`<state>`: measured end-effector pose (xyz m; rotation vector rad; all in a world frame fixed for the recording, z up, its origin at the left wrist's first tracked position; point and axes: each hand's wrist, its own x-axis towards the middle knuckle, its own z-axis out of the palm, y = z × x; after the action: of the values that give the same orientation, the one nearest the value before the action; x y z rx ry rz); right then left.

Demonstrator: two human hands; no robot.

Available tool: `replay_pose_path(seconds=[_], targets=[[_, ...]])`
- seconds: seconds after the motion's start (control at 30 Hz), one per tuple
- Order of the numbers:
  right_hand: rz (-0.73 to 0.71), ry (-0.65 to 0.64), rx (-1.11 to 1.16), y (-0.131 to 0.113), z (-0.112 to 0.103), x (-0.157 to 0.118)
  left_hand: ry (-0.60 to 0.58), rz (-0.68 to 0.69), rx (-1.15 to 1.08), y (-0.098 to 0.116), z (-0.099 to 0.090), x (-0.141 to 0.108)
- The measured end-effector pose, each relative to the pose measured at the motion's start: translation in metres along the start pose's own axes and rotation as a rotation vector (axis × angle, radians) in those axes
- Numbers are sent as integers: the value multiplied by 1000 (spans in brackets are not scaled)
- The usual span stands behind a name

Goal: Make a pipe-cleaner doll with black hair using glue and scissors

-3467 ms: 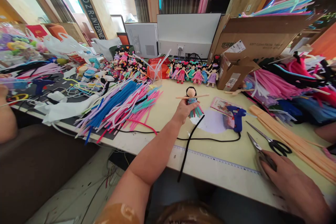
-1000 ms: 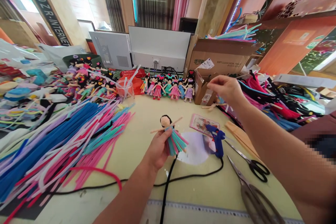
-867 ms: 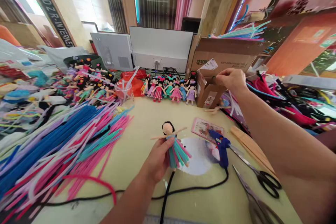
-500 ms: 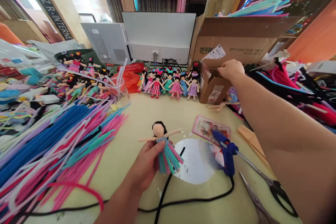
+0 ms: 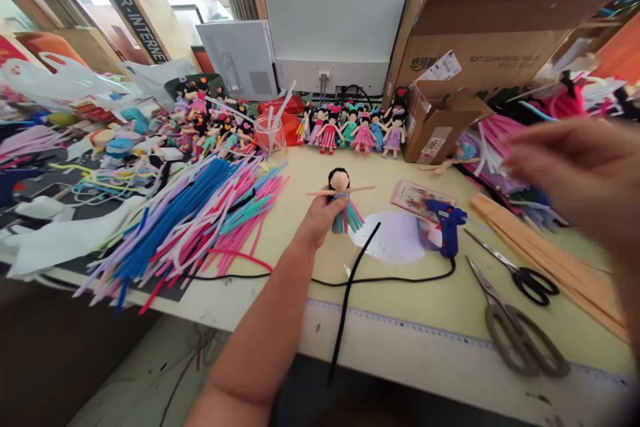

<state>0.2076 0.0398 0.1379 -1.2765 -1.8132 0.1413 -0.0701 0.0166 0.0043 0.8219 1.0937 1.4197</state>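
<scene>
My left hand [image 5: 321, 215] is closed around a small pipe-cleaner doll [image 5: 341, 181] with black hair, arms stretched sideways and a skirt of pink and teal strips. The doll is upright above the table, facing me. My right hand [image 5: 565, 173] is raised at the right, blurred by motion, with its fingers drawn together in a pinch. Whatever it may hold is too smeared to name. Beyond it, to the left, stands a small open cardboard box [image 5: 433, 123]. A blue glue gun [image 5: 449, 230] lies on the table between my hands.
Bundles of coloured pipe cleaners [image 5: 200, 213] cover the left side. Finished dolls [image 5: 350, 130] stand before the monitor [image 5: 335, 33]. Grey-handled scissors [image 5: 515, 327], black-handled scissors [image 5: 530, 280] and peach strips [image 5: 540, 253] lie at the right. A black pipe cleaner [image 5: 350, 293] crosses the glue-gun cord [image 5: 400, 279].
My right hand has left the small box and come back toward me, rightward. My left hand still holds the doll. The view has shifted, showing more of the table's front edge.
</scene>
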Motion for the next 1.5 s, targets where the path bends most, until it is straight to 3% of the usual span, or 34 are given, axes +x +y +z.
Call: replay_pose_path(seconds=[0.07,0.1,0.13,0.2,0.33,0.47,0.67,0.8,0.93,1.07,1.17,1.5], targets=[[-37,-475,43,-9,26,-45,-36,12,-12,0,0,1],[-7,-653,-3,-12,45,-62,-54,21,-22,1,0,1],[55,-773,-91,-13,65,-76,-66,31,-36,1,0,1],[129,-864,-279,-14,105,-91,-91,54,-65,4,1,-2],[244,-811,-425,-14,155,-96,-163,102,-95,10,1,-7],[298,-755,-411,-9,167,-99,-211,147,-83,9,0,-7],[380,-630,-180,10,149,-86,-159,154,-41,5,0,-6],[414,-328,419,4,123,-65,-169,139,-56,9,4,-13],[310,-249,695,-16,108,-70,-223,125,29,10,11,-20],[144,-324,655,-26,108,-92,-300,147,177,4,20,-25],[75,-378,530,-26,107,-101,-285,209,303,1,25,-28],[32,-354,428,-26,107,-103,-234,203,366,4,30,-33]])
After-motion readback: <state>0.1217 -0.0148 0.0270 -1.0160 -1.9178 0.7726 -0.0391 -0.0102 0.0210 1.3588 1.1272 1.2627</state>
